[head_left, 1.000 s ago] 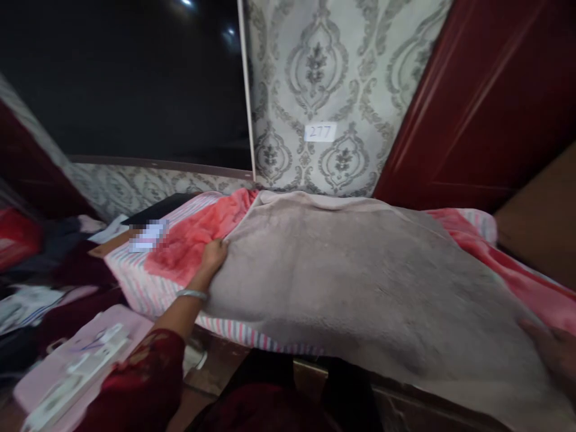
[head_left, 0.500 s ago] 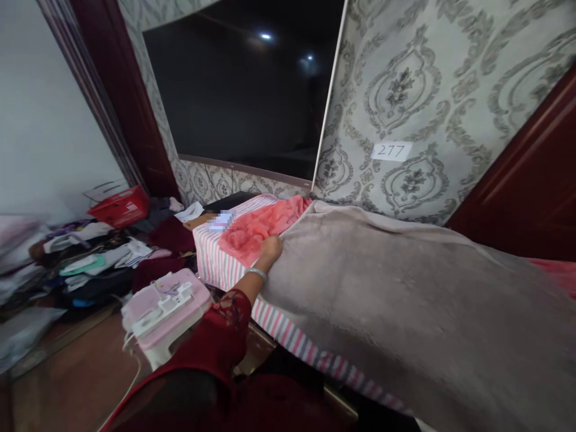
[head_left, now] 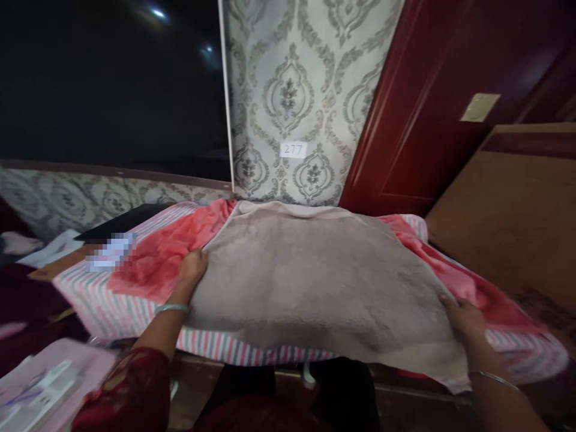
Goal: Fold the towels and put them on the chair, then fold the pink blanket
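A grey-brown plush cloth (head_left: 315, 276) lies spread out flat, its near edge hanging over the front of the surface. My left hand (head_left: 193, 268) is closed on its left edge. At the lower right edge, my right hand (head_left: 465, 318) grips the same cloth, thumb on top. Coral-pink plush fabric (head_left: 148, 255) shows beyond the left edge, and more pink fabric (head_left: 477, 282) beyond the right. Under both is a pink, grey and white striped cover (head_left: 121, 315). The fingertips under the cloth are hidden.
A large TV screen (head_left: 112, 90) and a paper marked 277 (head_left: 293, 149) are on the wall. A brown board (head_left: 508, 210) stands at the right by a dark red door (head_left: 418, 102). At lower left, a pink stool top (head_left: 85, 354) carries a power strip (head_left: 40, 390).
My view has swung to the right. My right hand, out of sight before, now holds the cloth's right edge. My left hand still holds the left edge.
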A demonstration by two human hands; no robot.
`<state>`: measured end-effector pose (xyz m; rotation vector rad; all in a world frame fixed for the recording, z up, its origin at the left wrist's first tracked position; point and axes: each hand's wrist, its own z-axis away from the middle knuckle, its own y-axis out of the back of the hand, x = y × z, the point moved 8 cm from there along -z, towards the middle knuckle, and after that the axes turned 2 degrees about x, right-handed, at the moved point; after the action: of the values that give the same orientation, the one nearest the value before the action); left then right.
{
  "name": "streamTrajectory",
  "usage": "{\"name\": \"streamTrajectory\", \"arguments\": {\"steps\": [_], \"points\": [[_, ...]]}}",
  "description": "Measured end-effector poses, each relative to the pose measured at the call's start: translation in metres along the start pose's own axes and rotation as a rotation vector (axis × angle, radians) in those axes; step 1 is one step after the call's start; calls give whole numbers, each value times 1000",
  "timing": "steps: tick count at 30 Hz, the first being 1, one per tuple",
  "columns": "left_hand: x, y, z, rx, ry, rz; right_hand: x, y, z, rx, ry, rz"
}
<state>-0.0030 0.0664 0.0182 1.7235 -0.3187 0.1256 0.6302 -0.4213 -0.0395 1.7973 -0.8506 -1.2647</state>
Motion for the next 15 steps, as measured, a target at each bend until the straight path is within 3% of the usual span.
{"name": "streamTrajectory", "arguments": {"steps": [2, 8, 15], "points": [[1, 2, -2, 4, -10, -6, -3, 0, 4, -48, -55, -53], [-6, -7, -15, -16, -23, -29, -8, 5, 8, 12, -55, -126], [-7, -9, -18, -6, -34, -29, -12, 9, 7, -7, -31, -62]]}}
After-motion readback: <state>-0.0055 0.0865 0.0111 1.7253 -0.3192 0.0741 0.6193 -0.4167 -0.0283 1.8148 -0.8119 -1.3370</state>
